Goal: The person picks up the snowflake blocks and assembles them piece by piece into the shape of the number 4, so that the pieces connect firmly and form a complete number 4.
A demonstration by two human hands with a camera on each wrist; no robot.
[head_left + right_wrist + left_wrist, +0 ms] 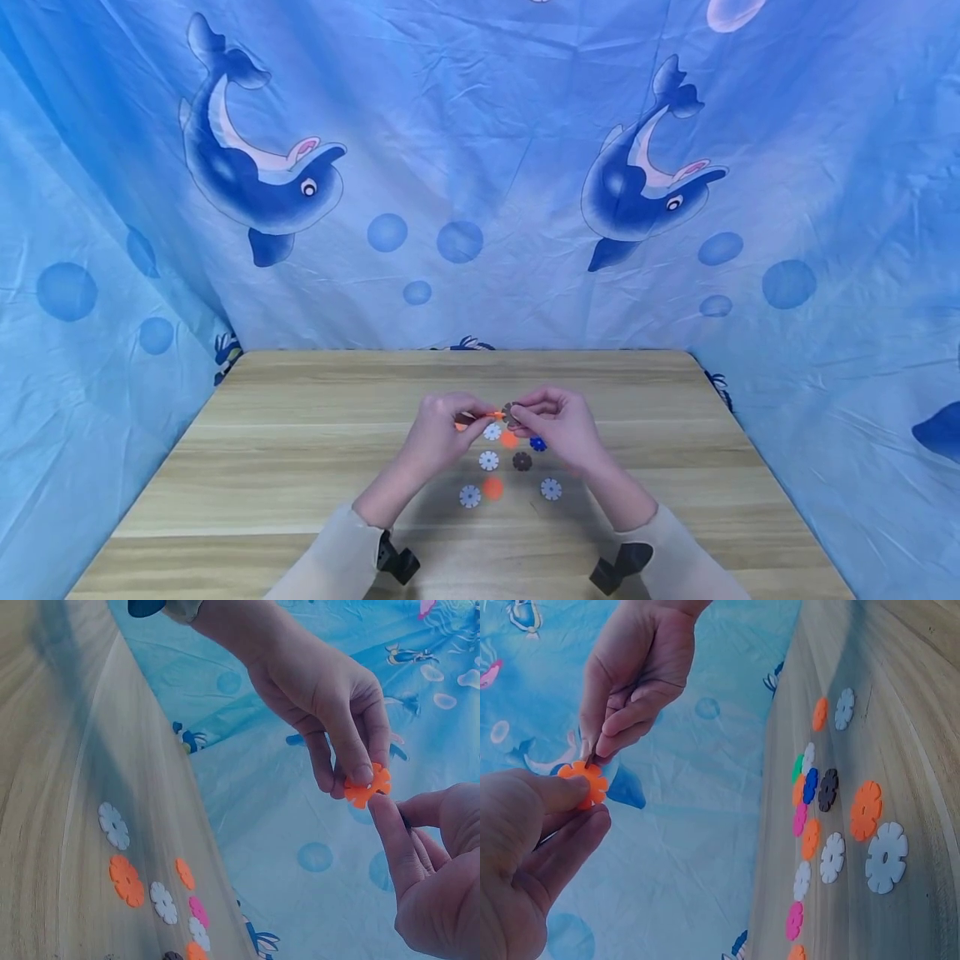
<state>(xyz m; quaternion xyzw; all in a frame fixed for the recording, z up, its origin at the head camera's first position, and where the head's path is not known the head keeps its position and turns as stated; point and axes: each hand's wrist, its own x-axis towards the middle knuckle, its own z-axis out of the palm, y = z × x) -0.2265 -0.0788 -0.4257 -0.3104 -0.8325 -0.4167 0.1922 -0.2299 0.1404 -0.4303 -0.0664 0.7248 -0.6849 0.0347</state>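
Note:
Above the table, my left hand (446, 429) pinches an orange notched snowflake disc (592, 784) between thumb and fingers. My right hand (564, 423) pinches a dark brown snowflake disc (509, 412), seen nearly edge-on in both wrist views. The two discs meet at their rims, the brown one set crosswise to the orange one. How deeply their slots interlock I cannot tell, as fingertips cover part of both. Below the hands lie loose discs of the same kind, among them a white disc (489, 461), a dark brown disc (522, 461) and a blue disc (538, 443).
Nearer the front of the wooden table (300, 483) lie an orange disc (492, 489) and another white disc (551, 489). The left wrist view also shows a pink disc (794, 920) and a green disc (798, 765). A blue dolphin-print curtain (510, 167) hangs behind the table.

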